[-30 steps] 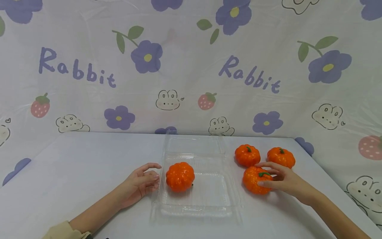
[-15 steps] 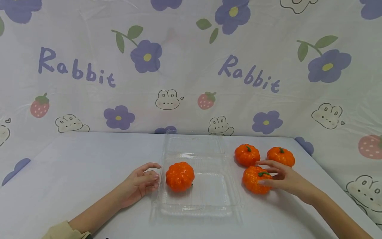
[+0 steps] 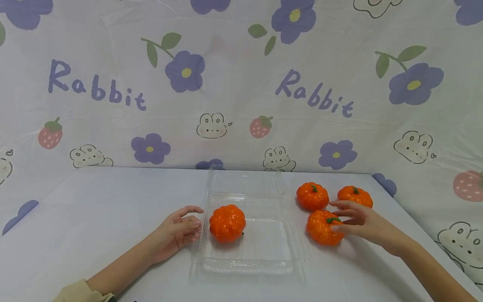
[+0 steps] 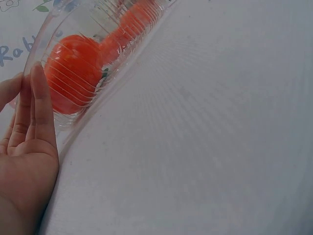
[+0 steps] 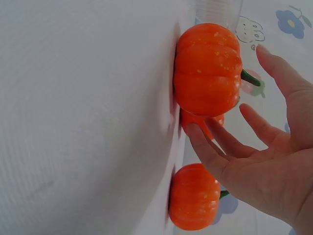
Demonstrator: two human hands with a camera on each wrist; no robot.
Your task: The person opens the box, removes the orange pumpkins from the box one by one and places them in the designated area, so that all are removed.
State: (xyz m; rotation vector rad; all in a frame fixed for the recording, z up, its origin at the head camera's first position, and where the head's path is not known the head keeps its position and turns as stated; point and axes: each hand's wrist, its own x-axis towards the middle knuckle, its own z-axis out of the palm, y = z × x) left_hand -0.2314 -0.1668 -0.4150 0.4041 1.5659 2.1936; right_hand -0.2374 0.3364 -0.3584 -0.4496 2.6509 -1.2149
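My left hand (image 3: pixel 176 231) rests at the left side of a clear plastic clamshell box (image 3: pixel 260 265), its fingertips at the rim. In the left wrist view its fingers (image 4: pixel 41 110) lie along the clear wall. Inside the box's left part sits an orange toy pumpkin (image 3: pixel 227 223), tipped with its stem low on the right. My right hand (image 3: pixel 371 224) hovers with spread fingers round the right side of the front speckled pumpkin (image 3: pixel 320 228). In the right wrist view a gap shows between thumb and that pumpkin (image 5: pixel 208 68), which stands on the table, green stem up.
Two more orange pumpkins stand behind the front one: one at the left (image 3: pixel 312 197) and one at the right (image 3: pixel 354 198), partly covered by my right hand. The box's raised lid (image 3: pixel 245 183) lies back toward the printed curtain (image 3: pixel 241 84). A white table (image 3: pixel 113 201) bears everything.
My right hand has drawn slightly to the right, its fingers and thumb moving off the front pumpkin. That pumpkin, the box and my left hand have stayed in place.
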